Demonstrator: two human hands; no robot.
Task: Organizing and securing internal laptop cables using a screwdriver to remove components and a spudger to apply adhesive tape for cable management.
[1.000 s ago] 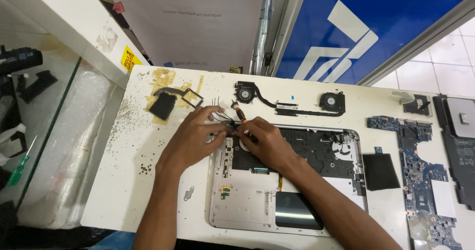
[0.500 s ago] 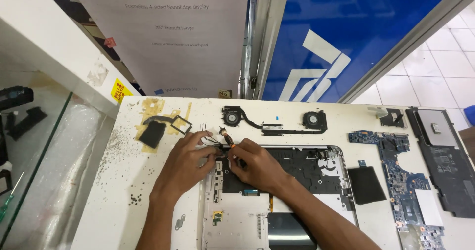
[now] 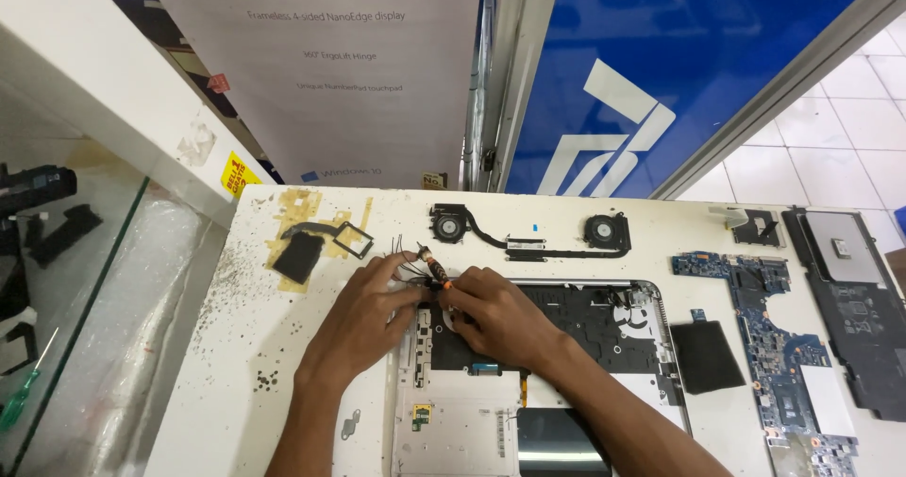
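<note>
An opened silver laptop base [image 3: 651, 392] lies on the white worktable, its dark inner side up. My left hand [image 3: 363, 321] rests at the base's top left corner and pinches thin wires [image 3: 401, 251] there. My right hand [image 3: 491, 317] sits beside it, fingers closed on a small screwdriver [image 3: 436, 271] with an orange band, its tip pointing down into that same corner. Both hands touch each other over the corner and hide what lies beneath.
A twin-fan heat pipe [image 3: 528, 236] lies behind the laptop. A blue circuit board [image 3: 774, 345], black pad [image 3: 706, 356] and dark panel [image 3: 854, 312] are to the right. Black parts on yellow tape [image 3: 311, 241] sit left. A glass case with a green screwdriver [image 3: 24, 397] is far left.
The camera has tilted up, so the table sits lower in the picture. My hands stay at the laptop's top left corner, shifted only slightly.
</note>
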